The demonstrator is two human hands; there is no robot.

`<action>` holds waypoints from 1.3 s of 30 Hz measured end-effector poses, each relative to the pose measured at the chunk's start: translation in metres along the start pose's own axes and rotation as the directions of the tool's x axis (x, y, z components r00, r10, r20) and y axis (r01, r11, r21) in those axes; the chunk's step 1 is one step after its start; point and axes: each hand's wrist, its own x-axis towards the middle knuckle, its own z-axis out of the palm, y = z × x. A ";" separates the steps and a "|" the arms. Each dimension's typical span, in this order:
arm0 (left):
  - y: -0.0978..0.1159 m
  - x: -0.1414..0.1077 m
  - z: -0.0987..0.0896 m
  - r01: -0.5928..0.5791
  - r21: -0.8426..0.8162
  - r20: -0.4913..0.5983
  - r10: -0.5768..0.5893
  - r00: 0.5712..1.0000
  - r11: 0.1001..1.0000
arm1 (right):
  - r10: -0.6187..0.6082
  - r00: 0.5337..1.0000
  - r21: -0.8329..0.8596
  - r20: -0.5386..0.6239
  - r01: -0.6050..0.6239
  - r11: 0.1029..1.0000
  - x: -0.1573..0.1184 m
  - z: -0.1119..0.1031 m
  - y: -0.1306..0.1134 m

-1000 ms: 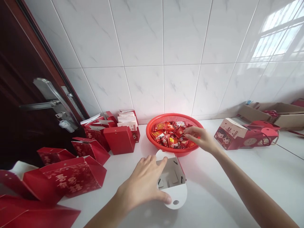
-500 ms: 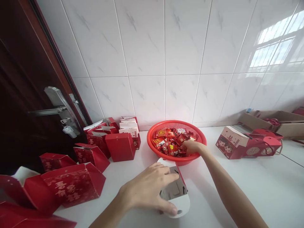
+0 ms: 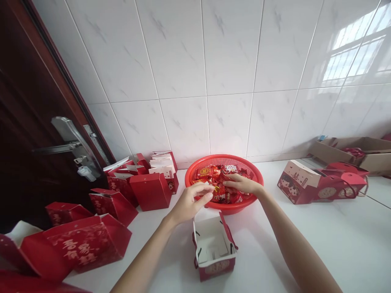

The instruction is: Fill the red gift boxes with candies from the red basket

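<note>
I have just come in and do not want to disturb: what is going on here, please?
A person's right hand is among wrapped packets in a red basket. The left hand is at the basket's near-left edge; whether it holds a packet is unclear. An open box stands in front, with neither hand on it.
</note>
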 end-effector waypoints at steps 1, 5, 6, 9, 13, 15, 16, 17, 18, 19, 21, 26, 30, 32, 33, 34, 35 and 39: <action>-0.005 0.006 0.002 0.019 -0.033 -0.019 -0.020 1.000 0.999 | 0.025 0.999 0.033 -0.032 -0.024 0.999 -0.002 -0.001 -0.002; -0.008 0.029 0.006 0.195 -0.194 -0.047 -0.208 0.977 0.961 | -0.029 0.992 0.072 -0.119 0.038 0.997 -0.005 0.002 -0.014; -0.007 0.033 0.006 0.238 -0.243 -0.039 -0.255 0.966 0.940 | -0.102 0.989 0.043 -0.106 0.107 0.993 -0.004 0.005 -0.017; -0.005 0.040 0.003 0.285 -0.364 -0.005 -0.308 0.951 0.886 | -0.293 0.950 -0.154 -0.110 0.275 0.949 -0.002 0.017 -0.029; -0.011 0.042 0.003 0.223 -0.416 -0.059 -0.270 0.961 0.882 | -0.319 0.937 -0.254 -0.145 0.276 0.927 -0.001 0.021 -0.033; -0.015 0.041 0.004 0.207 -0.419 -0.123 -0.281 0.952 0.884 | -0.247 0.955 -0.240 -0.167 0.204 0.949 -0.002 0.014 -0.026; -0.017 0.041 0.005 0.205 -0.424 -0.155 -0.294 0.943 0.882 | -0.198 0.966 -0.254 -0.169 0.151 0.955 -0.003 0.009 -0.020; -0.018 0.041 0.005 0.205 -0.430 -0.179 -0.306 0.935 0.879 | -0.136 0.979 -0.285 -0.150 0.089 0.954 -0.003 0.005 -0.014; -0.019 0.041 0.005 0.207 -0.431 -0.189 -0.312 0.931 0.878 | -0.059 0.993 -0.331 -0.107 0.021 0.943 -0.003 0.002 -0.007; -0.019 0.041 0.005 0.211 -0.423 -0.186 -0.312 0.932 0.881 | 0.029 0.999 -0.382 -0.045 -0.044 0.923 -0.003 -0.001 -0.002; -0.019 0.040 0.005 0.220 -0.393 -0.156 -0.300 0.941 0.893 | 0.173 0.983 -0.458 0.054 -0.130 0.879 -0.002 -0.002 0.006; -0.019 0.040 0.004 0.224 -0.348 -0.132 -0.284 0.950 0.910 | 0.283 0.941 -0.496 0.188 -0.158 0.854 0.005 0.005 0.001; -0.020 0.040 0.004 0.207 -0.321 -0.136 -0.262 0.956 0.924 | 0.263 0.931 -0.471 0.252 -0.119 0.874 0.007 0.006 -0.005; -0.021 0.040 0.005 0.198 -0.311 -0.136 -0.250 0.959 0.930 | 0.250 0.929 -0.457 0.272 -0.104 0.883 0.007 0.005 -0.004; -0.021 0.040 0.005 0.196 -0.309 -0.134 -0.246 0.960 0.931 | 0.242 0.927 -0.450 0.285 -0.093 0.888 0.007 0.004 -0.003; -0.021 0.040 0.005 0.195 -0.308 -0.132 -0.245 0.960 0.931 | 0.232 0.922 -0.442 0.309 -0.077 0.894 0.008 0.004 -0.002; -0.021 0.040 0.005 0.196 -0.308 -0.130 -0.245 0.961 0.931 | 0.220 0.915 -0.432 0.339 -0.057 0.900 0.009 0.003 0.000; -0.021 0.041 0.004 0.193 -0.288 -0.137 -0.240 0.961 0.938 | 0.157 0.887 -0.394 0.435 0.030 0.919 0.012 0.002 0.004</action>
